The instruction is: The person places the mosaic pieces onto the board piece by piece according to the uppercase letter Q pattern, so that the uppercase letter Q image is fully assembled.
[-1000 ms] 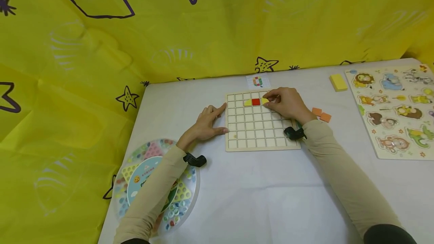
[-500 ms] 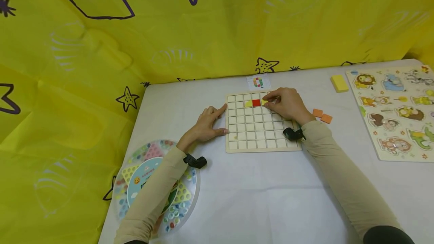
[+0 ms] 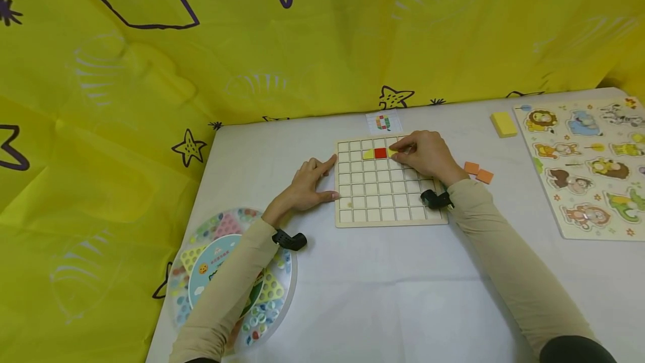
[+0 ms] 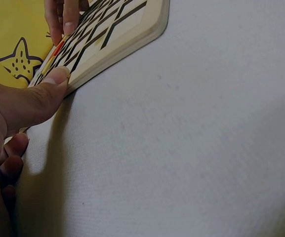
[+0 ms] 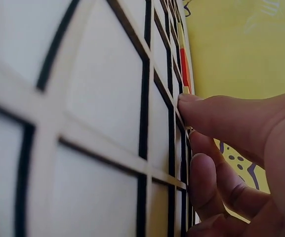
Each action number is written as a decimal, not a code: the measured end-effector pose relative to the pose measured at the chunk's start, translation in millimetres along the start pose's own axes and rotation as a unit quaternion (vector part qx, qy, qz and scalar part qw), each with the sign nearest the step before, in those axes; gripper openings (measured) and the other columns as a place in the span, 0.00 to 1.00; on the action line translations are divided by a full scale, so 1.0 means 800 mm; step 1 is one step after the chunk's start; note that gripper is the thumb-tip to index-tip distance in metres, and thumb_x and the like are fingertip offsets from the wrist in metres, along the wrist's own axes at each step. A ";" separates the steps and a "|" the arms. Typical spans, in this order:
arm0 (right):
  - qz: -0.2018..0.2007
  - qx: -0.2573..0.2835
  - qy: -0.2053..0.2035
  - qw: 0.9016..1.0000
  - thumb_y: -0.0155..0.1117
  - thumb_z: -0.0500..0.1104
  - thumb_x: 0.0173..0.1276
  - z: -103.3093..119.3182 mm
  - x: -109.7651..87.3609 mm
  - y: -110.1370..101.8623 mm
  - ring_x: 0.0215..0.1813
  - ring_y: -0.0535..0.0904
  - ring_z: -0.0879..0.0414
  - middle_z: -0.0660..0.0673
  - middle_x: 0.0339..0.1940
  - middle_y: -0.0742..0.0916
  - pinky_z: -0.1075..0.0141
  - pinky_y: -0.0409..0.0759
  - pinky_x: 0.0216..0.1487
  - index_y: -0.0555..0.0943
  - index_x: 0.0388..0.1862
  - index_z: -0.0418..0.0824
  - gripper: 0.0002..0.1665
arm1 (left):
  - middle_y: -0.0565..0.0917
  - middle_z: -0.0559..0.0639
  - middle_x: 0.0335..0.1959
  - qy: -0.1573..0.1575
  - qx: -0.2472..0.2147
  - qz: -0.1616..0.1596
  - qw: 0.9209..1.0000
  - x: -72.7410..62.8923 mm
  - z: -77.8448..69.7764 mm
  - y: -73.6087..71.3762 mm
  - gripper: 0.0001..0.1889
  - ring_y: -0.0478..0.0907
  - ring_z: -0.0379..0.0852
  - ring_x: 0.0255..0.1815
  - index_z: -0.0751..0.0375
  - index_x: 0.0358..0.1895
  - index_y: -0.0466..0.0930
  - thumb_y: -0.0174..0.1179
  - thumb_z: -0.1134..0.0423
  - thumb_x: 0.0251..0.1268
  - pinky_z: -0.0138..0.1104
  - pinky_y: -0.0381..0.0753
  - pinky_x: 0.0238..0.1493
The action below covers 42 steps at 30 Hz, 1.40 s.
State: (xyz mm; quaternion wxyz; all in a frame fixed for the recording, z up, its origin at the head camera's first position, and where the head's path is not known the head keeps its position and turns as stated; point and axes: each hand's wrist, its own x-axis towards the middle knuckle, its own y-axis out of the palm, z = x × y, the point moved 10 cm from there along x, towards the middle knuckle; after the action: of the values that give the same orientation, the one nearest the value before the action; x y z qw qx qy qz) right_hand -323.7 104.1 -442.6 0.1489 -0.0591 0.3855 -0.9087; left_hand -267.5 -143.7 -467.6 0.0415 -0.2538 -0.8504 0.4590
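A square wooden grid board (image 3: 392, 224) lies on the table. In one of its upper rows sit a yellow tile (image 3: 368, 154) and, right beside it, a red tile (image 3: 380, 153). My right hand (image 3: 425, 153) pinches a second yellow tile (image 3: 392, 152) between thumb and fingertips, at the cell just right of the red one. The right wrist view shows its thumb tip on the edge of that yellow tile (image 5: 185, 90), most of which is hidden. My left hand (image 3: 304, 186) touches the board's left edge with extended thumb and index finger, the other fingers folded back.
Behind the board lies a small pattern card (image 3: 375, 123). Two orange tiles (image 3: 471, 168) rest to its right, a yellow block (image 3: 503, 124) beyond. An animal puzzle (image 3: 579, 147) lies far right. Below the left forearm is a round marble game board (image 3: 287, 290). Yellow cloth (image 3: 322, 55) hangs behind.
Slightly less of the second yellow tile shows between my right fingertips than a second ago. My left hand stays at the board's edge.
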 end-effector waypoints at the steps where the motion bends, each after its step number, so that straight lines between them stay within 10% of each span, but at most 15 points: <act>1: 0.000 0.000 -0.001 1.000 0.74 0.40 0.71 0.000 0.000 0.000 0.40 0.79 0.47 0.34 0.50 0.91 0.59 0.71 0.42 0.91 0.53 0.36 0.15 | 0.70 0.52 0.50 0.000 0.000 0.000 1.000 0.000 0.000 0.000 0.50 0.60 0.49 0.48 0.55 0.87 0.52 0.73 0.51 0.68 0.37 0.55 0.51; 17: -0.023 0.032 0.019 0.999 0.74 0.43 0.72 -0.021 -0.024 -0.042 0.45 0.81 0.47 0.36 0.46 0.91 0.61 0.74 0.46 0.90 0.57 0.37 0.18 | 0.70 0.53 0.52 0.001 0.005 0.009 1.000 -0.001 -0.007 0.001 0.50 0.60 0.49 0.49 0.53 0.87 0.51 0.72 0.50 0.70 0.38 0.56 0.53; 42: 0.079 -0.057 0.021 0.995 0.75 0.42 0.71 -0.060 -0.068 -0.064 0.46 0.81 0.46 0.33 0.50 0.89 0.60 0.76 0.42 0.86 0.60 0.32 0.22 | 0.70 0.53 0.53 -0.004 0.007 0.005 1.000 -0.003 -0.001 0.001 0.50 0.60 0.50 0.49 0.52 0.87 0.51 0.72 0.49 0.70 0.39 0.56 0.54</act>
State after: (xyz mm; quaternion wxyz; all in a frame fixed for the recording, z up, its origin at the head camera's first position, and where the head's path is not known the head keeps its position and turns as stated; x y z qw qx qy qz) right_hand -294.1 188.1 -438.8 0.2082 -0.0182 0.4431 -0.8718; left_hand -264.6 -143.8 -467.6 0.0374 -0.2558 -0.8461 0.4661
